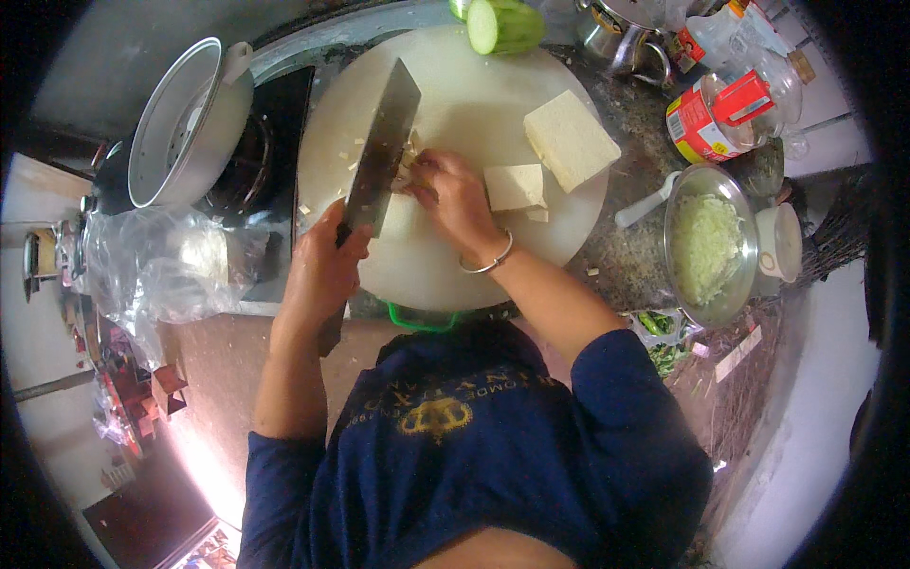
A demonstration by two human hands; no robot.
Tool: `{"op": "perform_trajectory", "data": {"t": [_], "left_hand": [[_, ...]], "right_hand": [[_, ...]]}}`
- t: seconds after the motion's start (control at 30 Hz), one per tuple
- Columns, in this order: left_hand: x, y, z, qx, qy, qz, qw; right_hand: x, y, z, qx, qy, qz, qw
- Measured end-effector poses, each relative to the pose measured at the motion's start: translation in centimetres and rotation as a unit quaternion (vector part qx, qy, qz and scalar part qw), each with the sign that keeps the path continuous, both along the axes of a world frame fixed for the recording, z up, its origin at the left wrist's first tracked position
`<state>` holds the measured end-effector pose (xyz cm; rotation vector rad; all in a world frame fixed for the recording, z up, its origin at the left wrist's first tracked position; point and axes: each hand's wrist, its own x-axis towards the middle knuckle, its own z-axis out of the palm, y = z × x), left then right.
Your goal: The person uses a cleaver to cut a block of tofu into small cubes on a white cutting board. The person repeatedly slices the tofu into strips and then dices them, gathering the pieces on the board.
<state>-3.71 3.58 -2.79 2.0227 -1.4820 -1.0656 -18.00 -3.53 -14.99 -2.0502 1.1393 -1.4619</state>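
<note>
My left hand (327, 249) grips a cleaver (387, 142) by its handle, the broad blade standing on a round white chopping board (455, 263). Right beside the blade, the bunched fingertips of my right hand (451, 192) hold small pale pieces (405, 167), apparently tofu, partly hidden by the fingers and blade. A bangle circles my right wrist. Small cut bits are scattered left of the blade. To the right of my right hand lie a smaller tofu block (515, 187) and a larger one (572, 141). A cut green gourd (505, 27) lies at the board's far edge.
A steel bowl of shredded pale green vegetable (707, 249) stands at right, near a white-handled utensil (647, 200) and a cup (780, 242). A red-labelled plastic container (711, 121) and metal kettle (625, 35) are behind. At left are a steamer pot (192, 128) and plastic bag (170, 263).
</note>
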Motion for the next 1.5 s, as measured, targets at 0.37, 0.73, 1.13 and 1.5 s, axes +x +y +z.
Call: {"op": "perform_trajectory", "data": {"t": [0.37,0.73,1.13,1.5], "left_hand": [[-0.2,-0.1,-0.3,0.002,0.037,0.023,0.999],[-1.0,-0.3,0.0,0.011,0.028,0.04,0.999],[-0.8,-0.5,-0.3,0.027,0.034,-0.035,0.998],[-0.7,-0.7,0.2,0.039,0.044,-0.035,0.998]], "right_hand": [[-0.2,0.1,-0.1,0.022,-0.026,-0.021,0.999],[-0.5,0.0,-0.4,0.028,-0.062,-0.046,0.997],[-0.6,-0.1,-0.5,0.049,-0.032,-0.031,0.998],[-0.9,0.1,0.2,0.06,0.006,-0.048,0.997]]}}
